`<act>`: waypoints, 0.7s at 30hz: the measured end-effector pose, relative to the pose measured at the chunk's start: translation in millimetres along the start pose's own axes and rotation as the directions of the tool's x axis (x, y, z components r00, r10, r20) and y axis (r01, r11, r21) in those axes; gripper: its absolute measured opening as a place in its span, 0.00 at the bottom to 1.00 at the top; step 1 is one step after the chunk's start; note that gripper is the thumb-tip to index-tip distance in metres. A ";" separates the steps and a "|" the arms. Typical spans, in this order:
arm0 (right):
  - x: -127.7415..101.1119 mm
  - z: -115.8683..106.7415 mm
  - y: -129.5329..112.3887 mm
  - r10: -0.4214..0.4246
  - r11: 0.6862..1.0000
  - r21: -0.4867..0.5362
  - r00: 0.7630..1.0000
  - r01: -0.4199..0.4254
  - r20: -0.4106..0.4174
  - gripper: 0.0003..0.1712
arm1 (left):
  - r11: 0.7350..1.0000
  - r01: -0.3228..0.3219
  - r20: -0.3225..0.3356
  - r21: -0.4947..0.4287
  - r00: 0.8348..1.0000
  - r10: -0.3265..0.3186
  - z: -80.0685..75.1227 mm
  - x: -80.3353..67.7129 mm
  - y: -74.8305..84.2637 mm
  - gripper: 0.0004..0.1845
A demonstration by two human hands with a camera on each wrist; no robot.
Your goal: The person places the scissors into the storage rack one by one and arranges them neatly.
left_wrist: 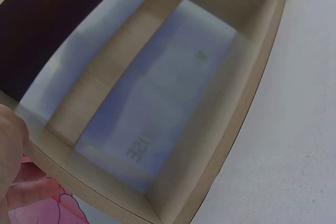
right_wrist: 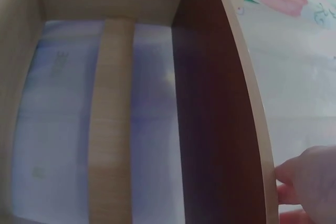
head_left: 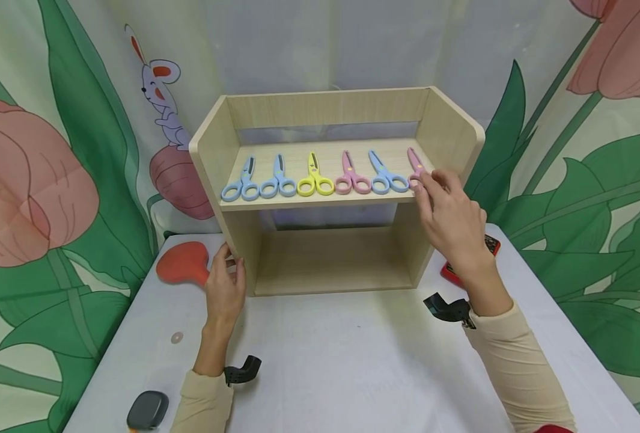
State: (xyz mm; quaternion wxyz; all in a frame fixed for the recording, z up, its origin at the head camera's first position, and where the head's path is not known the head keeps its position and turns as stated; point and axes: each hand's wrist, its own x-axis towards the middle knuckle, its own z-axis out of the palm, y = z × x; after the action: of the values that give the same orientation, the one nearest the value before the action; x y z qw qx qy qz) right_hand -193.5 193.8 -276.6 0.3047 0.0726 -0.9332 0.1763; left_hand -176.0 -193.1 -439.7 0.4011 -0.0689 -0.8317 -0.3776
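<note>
A light wooden two-tier shelf [head_left: 333, 204] stands on the table. My left hand [head_left: 225, 282] grips the edge of its left side panel; in the left wrist view that hand [left_wrist: 13, 166] has its fingers on the panel's outer side. Along the upper board lies a row of scissors: two light-blue pairs [head_left: 279, 177] at left, then yellow scissors [head_left: 313, 177], pink scissors [head_left: 348, 174], another blue pair [head_left: 384, 174] and a second pink pair [head_left: 414, 162] at far right. My right hand [head_left: 452, 219] pinches that last pair at its handles, partly hiding them. Blades point toward the back.
Left of the shelf lies a red, rounded object [head_left: 183, 263], with a small round disc [head_left: 176, 338] and a dark grey tape-measure-like case [head_left: 148, 410] nearer the front. A red-and-black item [head_left: 452, 275] sits behind my right forearm. Printed curtains [head_left: 330, 48] surround the white table [head_left: 341, 361].
</note>
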 end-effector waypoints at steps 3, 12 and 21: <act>-0.8 0.4 2.5 0.003 0.999 0.045 1.000 -0.003 0.005 0.30 | 1.000 -0.002 0.003 0.003 1.000 0.002 -0.5 0.9 0.4 0.24; -21.6 5.9 3.6 -0.046 0.979 0.180 0.967 0.093 -0.250 0.27 | 0.997 0.072 0.055 0.010 0.996 -0.073 -5.4 3.1 6.3 0.23; -82.9 31.4 -3.5 -0.047 0.923 0.345 0.940 0.170 -0.339 0.25 | 0.924 0.074 0.317 0.375 0.927 -0.203 -34.9 5.4 44.6 0.15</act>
State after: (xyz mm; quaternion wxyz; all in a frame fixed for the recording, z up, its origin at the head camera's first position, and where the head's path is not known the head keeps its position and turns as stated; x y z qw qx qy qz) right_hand -143.0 181.2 -348.6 0.4442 0.1508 -0.8147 0.3408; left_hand -139.5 -186.5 -396.5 0.2247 -0.0013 -0.9468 -0.2303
